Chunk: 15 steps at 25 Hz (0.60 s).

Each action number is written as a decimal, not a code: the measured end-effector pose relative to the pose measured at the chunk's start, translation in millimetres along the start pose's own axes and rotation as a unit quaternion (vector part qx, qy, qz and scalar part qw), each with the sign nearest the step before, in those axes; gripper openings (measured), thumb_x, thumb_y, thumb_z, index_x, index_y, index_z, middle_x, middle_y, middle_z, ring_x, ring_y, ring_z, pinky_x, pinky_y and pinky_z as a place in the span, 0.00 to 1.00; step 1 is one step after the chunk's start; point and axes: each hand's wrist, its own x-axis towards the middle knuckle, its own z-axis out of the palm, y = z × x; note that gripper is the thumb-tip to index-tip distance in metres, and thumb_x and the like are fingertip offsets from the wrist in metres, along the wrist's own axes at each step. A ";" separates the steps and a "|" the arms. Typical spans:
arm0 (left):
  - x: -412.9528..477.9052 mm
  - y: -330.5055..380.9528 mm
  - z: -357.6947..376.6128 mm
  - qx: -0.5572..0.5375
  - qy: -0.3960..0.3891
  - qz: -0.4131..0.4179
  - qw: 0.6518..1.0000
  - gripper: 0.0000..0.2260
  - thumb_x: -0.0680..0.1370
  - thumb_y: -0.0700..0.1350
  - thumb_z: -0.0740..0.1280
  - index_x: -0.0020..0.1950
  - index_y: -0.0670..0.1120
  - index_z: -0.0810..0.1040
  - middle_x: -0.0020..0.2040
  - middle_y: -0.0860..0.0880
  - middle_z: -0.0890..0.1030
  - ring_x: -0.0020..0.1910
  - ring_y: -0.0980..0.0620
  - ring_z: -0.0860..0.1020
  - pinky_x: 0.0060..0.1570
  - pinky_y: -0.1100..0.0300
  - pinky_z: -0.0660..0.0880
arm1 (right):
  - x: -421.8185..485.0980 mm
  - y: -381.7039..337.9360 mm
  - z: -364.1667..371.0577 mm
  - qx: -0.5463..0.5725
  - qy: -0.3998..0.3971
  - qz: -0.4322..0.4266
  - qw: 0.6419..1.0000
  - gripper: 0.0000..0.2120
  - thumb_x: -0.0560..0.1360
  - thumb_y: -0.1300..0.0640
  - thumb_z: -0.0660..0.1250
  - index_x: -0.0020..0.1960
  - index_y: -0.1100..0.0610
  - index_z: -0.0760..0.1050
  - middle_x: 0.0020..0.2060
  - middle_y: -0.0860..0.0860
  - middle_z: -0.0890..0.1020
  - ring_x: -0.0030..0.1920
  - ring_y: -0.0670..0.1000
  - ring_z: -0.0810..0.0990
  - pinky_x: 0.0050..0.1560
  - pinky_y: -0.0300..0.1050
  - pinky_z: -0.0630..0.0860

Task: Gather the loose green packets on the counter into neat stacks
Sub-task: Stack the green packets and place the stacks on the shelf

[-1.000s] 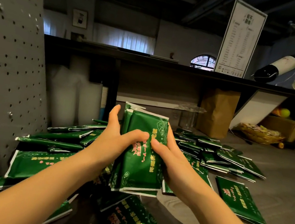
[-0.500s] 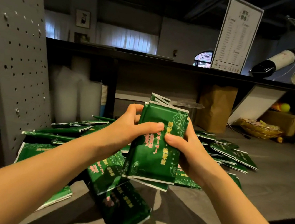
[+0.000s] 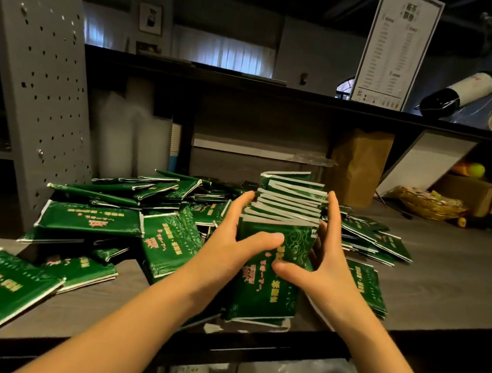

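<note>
A stack of green packets (image 3: 266, 290) stands on edge near the front of the grey counter (image 3: 451, 273), its white top edges fanned toward the back. My left hand (image 3: 238, 243) grips its left side with the thumb across the front packet. My right hand (image 3: 319, 263) grips the right side, thumb on the front and fingers straight up along the edge. Loose green packets (image 3: 123, 208) lie heaped to the left and behind. More loose packets (image 3: 372, 240) spread out at the right.
A grey perforated panel (image 3: 38, 60) rises at the left. A brown paper bag (image 3: 358, 166), a cardboard box (image 3: 477, 195) and a yellow wrapped basket (image 3: 431, 201) sit at the back right. A menu card (image 3: 395, 45) and a bottle (image 3: 459, 91) stand on the shelf above.
The stack has come down from the air to the counter's front edge and now shows its fanned top edges. Both hands moved down with it, still holding its sides.
</note>
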 end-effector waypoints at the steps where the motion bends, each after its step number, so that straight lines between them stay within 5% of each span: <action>1: -2.2 -3.4 3.1 -0.010 0.016 0.008 1.000 0.38 0.65 0.48 0.74 0.71 0.60 0.61 0.59 0.53 0.80 0.53 0.55 0.81 0.46 0.60 0.79 | -2.7 2.9 1.4 0.005 -0.003 0.005 1.000 0.58 0.57 0.50 0.78 0.71 0.28 0.42 0.65 0.36 0.67 0.65 0.42 0.72 0.58 0.43 0.77; 8: -2.7 -13.1 9.8 0.006 0.017 0.027 0.999 0.57 0.49 0.64 0.78 0.73 0.62 0.53 0.63 0.52 0.76 0.58 0.55 0.78 0.51 0.61 0.77 | -14.4 10.9 4.9 0.054 -0.007 0.019 0.998 0.62 0.49 0.35 0.79 0.72 0.30 0.44 0.71 0.40 0.65 0.67 0.41 0.70 0.65 0.47 0.72; 11: -3.5 -14.5 17.7 -0.017 0.009 0.035 0.999 0.62 0.45 0.67 0.78 0.74 0.61 0.50 0.63 0.53 0.75 0.56 0.59 0.79 0.43 0.68 0.77 | -15.1 12.9 7.5 0.073 -0.001 0.019 0.997 0.56 0.51 0.38 0.80 0.67 0.25 0.47 0.70 0.43 0.68 0.67 0.44 0.72 0.66 0.53 0.71; 15: -3.7 -20.3 22.4 -0.049 0.019 0.050 0.997 0.61 0.48 0.63 0.79 0.75 0.58 0.51 0.65 0.51 0.75 0.58 0.57 0.79 0.45 0.66 0.78 | -15.1 14.2 3.9 0.078 0.015 0.015 0.997 0.56 0.55 0.45 0.78 0.71 0.31 0.45 0.71 0.45 0.66 0.66 0.44 0.73 0.61 0.44 0.75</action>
